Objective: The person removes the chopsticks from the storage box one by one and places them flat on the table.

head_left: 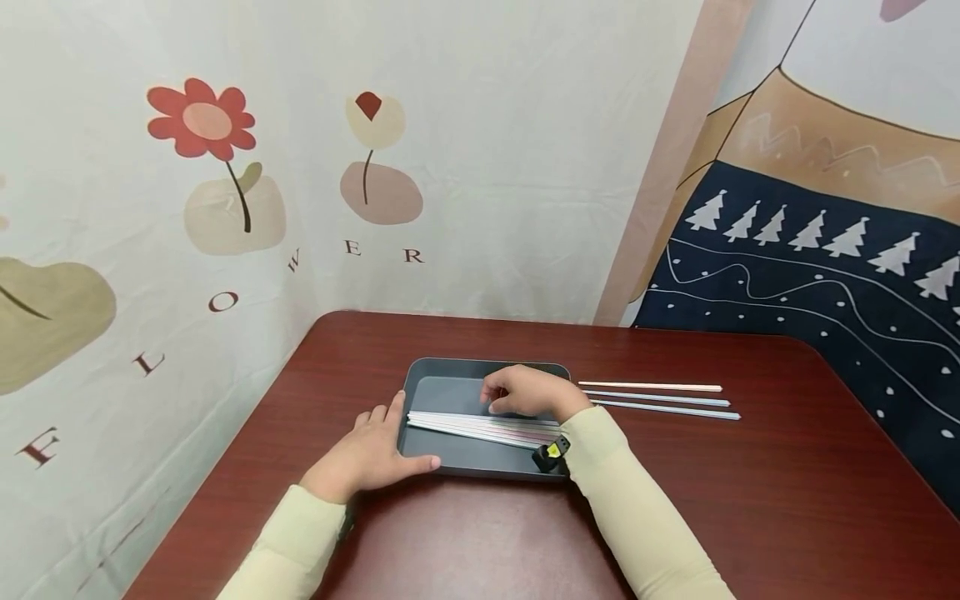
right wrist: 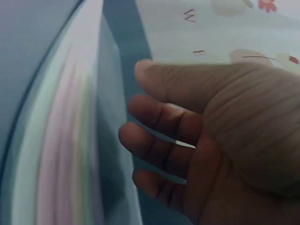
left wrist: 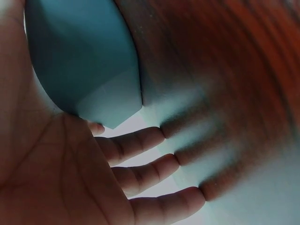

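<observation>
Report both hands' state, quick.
Left hand: open, at the left end of the dark-grey rectangular tray.
Right hand: open, loosely curled, holding nothing, over the tray.

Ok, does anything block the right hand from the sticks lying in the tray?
Nothing visible does: the right hand is above the grey tray, and only bare tray shows between it and the bundled sticks. Their right ends run out of sight near the right sleeve.

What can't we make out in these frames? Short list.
Head: right ends of the sticks in the tray, behind the right sleeve and wrist camera.
Right wrist: exact stick count, lost to blur; lower ends cut off by the bottom edge.
Left wrist: rest of the tray, beyond the top edge; part of the left hand, beyond the left edge.
</observation>
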`<state>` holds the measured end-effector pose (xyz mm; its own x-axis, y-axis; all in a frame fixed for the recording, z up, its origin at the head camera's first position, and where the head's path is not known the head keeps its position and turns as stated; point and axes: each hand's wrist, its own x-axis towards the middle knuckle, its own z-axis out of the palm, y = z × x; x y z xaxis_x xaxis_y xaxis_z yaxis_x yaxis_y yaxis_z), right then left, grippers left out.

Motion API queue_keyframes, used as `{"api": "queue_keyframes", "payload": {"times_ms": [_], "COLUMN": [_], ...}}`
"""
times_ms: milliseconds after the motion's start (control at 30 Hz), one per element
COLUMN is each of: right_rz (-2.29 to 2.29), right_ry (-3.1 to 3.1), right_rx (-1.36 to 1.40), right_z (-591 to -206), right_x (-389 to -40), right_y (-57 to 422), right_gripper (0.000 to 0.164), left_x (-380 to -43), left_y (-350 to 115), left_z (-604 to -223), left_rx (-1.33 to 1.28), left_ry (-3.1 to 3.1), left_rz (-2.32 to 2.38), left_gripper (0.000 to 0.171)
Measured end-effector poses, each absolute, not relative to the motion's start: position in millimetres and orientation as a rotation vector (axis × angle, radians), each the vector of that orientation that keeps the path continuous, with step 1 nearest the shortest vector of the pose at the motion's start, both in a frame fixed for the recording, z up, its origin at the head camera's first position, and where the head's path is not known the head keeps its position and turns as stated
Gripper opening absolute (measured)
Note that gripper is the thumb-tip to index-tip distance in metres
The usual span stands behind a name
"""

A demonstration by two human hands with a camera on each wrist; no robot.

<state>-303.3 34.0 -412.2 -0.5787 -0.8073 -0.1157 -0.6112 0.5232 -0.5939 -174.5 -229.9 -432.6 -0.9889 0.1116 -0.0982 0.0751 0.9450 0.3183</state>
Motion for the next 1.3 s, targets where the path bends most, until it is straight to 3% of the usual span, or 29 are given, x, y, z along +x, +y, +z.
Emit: {"api": "queue_keyframes", "payload": {"times_ms": [1300], "right_rz": [-0.693], "right_ry": [2.382], "right_rx": [-1.139], "right_z": [-432.8], "right_x": [-307.4], "right_y": [27.9], "right_gripper": [0.016], "left_x": [-175.7], "left_y": [-231.7], "left_z": [-433.0], "left_rx": [0.164], "left_ry": [2.990], "left_rz": [0.475], "left_gripper": [0.131]}}
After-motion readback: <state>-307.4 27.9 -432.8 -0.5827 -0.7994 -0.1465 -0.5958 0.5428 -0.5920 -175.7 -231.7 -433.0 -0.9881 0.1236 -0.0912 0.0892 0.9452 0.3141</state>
